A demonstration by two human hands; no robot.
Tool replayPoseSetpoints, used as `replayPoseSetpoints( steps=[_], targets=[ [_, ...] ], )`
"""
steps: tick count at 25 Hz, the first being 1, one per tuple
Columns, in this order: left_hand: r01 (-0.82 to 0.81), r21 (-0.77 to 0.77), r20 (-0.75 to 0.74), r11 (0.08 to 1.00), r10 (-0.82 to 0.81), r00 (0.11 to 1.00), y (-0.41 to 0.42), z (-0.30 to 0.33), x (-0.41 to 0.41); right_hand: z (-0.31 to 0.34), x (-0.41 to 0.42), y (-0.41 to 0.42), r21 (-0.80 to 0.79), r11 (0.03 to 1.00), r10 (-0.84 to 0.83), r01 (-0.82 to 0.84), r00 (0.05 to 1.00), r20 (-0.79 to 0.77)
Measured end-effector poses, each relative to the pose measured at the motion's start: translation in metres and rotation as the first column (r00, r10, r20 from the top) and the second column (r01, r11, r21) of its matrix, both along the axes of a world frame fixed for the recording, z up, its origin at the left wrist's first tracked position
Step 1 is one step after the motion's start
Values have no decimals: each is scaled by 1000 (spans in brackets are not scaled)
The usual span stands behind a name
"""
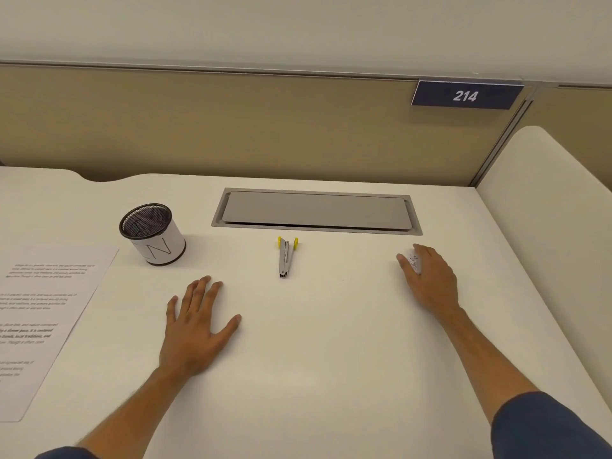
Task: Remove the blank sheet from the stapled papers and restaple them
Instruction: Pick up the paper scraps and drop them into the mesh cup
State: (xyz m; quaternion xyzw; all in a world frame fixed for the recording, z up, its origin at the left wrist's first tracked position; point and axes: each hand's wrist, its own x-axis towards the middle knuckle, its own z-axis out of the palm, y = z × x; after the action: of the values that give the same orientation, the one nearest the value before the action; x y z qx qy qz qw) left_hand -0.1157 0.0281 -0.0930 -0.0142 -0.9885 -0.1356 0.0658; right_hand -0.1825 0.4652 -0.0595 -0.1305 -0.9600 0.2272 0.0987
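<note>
Flanking stapler — hands, desk-edge papers

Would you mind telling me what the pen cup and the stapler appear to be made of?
The pen cup looks like black metal mesh, judging by its perforated inside, with a white paper-like band outside. The stapler seems bare, dull grey metal with yellow, probably plastic, end pieces.
</note>
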Motion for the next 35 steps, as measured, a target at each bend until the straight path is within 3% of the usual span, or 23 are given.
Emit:
replayPoseSetpoints(
  steps=[5,13,19,24,28,32,35],
  targets=[
    [2,7,-5,1000,-2,1000,0,0,-1,6,-1,1,-39,996,-85,78,972,-220],
    [2,1,-2,1000,-2,1000,0,0,0,15,-8,17,-253,968,-52,9,985,-164],
    [3,7,-4,1000,-3,1000,0,0,0,6,-12,14,82,966,241,-247,968,75],
    [7,-2,-17,1000,-7,1000,0,0,0,-1,-4,9,243,939,250,-244,968,5],
    [8,2,-12,1000,-8,1000,1,1,0,5,-2,19,274,935,227,-224,974,21],
    [6,-1,-10,1000,-6,1000,0,0,0,17,1,33,307,882,295,-358,926,235],
    [3,-3,-5,1000,-3,1000,0,0,0,24,0,36,306,863,310,-402,900,306]
  ],
)
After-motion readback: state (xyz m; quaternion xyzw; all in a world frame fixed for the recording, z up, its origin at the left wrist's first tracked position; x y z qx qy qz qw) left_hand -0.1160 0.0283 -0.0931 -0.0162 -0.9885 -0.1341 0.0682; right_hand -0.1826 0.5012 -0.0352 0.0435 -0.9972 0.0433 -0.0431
